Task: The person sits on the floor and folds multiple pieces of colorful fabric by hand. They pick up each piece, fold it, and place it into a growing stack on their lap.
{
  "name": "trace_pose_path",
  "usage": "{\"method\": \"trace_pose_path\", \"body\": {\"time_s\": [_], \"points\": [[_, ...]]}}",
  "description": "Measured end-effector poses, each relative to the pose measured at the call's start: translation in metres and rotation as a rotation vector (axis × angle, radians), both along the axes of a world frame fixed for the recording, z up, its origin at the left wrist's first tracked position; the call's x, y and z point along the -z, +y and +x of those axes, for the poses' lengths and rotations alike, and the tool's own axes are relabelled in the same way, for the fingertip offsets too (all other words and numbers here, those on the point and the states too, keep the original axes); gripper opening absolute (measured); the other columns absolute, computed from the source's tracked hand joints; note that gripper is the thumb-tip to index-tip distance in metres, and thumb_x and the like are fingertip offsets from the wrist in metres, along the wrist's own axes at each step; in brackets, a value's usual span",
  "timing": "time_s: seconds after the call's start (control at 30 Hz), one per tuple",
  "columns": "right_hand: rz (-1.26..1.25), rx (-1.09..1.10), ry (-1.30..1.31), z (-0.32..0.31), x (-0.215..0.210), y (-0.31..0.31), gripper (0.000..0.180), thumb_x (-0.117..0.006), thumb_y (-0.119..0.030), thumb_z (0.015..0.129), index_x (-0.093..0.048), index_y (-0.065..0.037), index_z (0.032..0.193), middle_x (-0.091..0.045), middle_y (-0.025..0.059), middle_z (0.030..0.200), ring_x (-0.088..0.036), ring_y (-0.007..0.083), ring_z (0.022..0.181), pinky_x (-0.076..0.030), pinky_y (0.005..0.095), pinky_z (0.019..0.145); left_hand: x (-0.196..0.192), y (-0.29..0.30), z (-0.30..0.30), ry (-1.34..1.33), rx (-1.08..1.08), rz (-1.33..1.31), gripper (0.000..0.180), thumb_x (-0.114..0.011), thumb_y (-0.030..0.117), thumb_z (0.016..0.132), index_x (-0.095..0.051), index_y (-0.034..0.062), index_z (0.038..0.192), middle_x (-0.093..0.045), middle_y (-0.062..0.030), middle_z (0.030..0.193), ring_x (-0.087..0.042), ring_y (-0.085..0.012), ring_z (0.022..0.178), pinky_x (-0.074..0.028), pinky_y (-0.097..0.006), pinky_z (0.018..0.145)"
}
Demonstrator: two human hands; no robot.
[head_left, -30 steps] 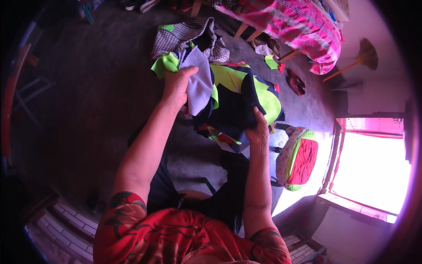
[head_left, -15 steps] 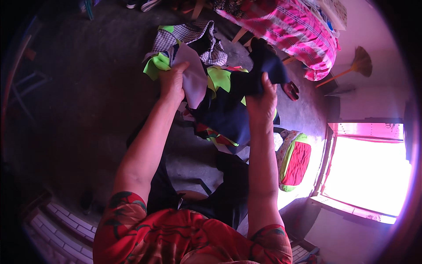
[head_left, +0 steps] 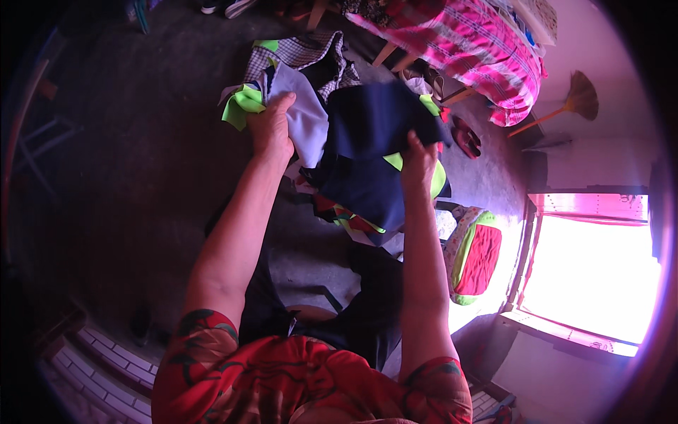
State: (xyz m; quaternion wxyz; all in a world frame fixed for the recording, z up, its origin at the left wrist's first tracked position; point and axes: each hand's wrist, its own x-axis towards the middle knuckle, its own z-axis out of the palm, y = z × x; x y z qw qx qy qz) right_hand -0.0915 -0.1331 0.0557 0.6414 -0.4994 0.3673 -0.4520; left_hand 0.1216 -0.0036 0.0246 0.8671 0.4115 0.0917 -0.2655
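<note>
My left hand is closed on a bundle of fabric pieces, with a light grey fabric piece outermost and a neon green piece sticking out on its left. Between thumb and fingers, my right hand grips the edge of a dark navy fabric piece, which spreads toward the left hand. Under both hands lies a heap of fabric pieces, dark navy on top, with red and green edges showing below. A black-and-white checked cloth sits just beyond the left hand.
Far right, a pink plaid cloth drapes over wooden-legged furniture. Dark red footwear is on the floor near it. A broom leans by the wall. A red-and-green padded item lies right of the heap, before a bright opening.
The navy fabric, bunched up at my right hand before, now lies spread out toward the left. My right hand has come down slightly; the left still holds its bundle.
</note>
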Motion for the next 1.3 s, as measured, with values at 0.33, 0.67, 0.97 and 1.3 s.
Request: {"method": "trace_pose_path", "body": {"time_s": [0.33,0.67,0.97,1.3], "points": [[0.452,0.131,0.015,-0.057,0.062,0.004,0.018,-0.064,-0.015,0.081,-0.051,-0.015,0.094,-0.055,0.0018,0.085,-0.055,0.0173,0.073,-0.046,0.0321,0.065,-0.018,0.004,-0.008,0.013,0.0,0.041,0.038,-0.069,-0.006,0.067,-0.058,0.0025,0.103,-0.061,-0.007,0.098,-0.06,-0.0204,0.087,-0.049,-0.035,0.078],[0.565,0.313,-0.346,-0.056,0.065,-0.023,0.022,-0.06,0.0,0.081,-0.052,-0.013,0.098,-0.053,0.0011,0.087,-0.049,0.0156,0.071,-0.045,0.0298,0.067,-0.028,0.007,-0.011,-0.02,0.006,0.04,0.039,-0.073,-0.003,0.066,-0.06,0.0036,0.102,-0.062,-0.0062,0.098,-0.061,-0.0206,0.087,-0.05,-0.036,0.078],[0.077,0.213,0.04,-0.088,0.021,-0.018,0.055,-0.055,0.004,0.08,-0.043,-0.019,0.128,-0.059,0.001,0.103,-0.057,0.0152,0.089,-0.048,0.0336,0.07,-0.014,0.005,-0.004,0.04,0.007,0.093,0.034,-0.073,-0.002,0.067,-0.062,0.0023,0.099,-0.063,-0.0069,0.095,-0.062,-0.0207,0.084,-0.051,-0.035,0.075],[0.317,0.361,0.205,-0.171,0.105,-0.033,0.039,-0.061,-0.004,0.079,-0.047,-0.008,0.115,-0.058,0.0056,0.086,-0.057,0.0173,0.074,-0.048,0.0324,0.07,-0.029,0.006,-0.013,0.048,0.081,0.093,0.037,-0.073,-0.001,0.068,-0.06,0.0029,0.102,-0.062,-0.0062,0.099,-0.06,-0.0199,0.088,-0.05,-0.035,0.077]]}}
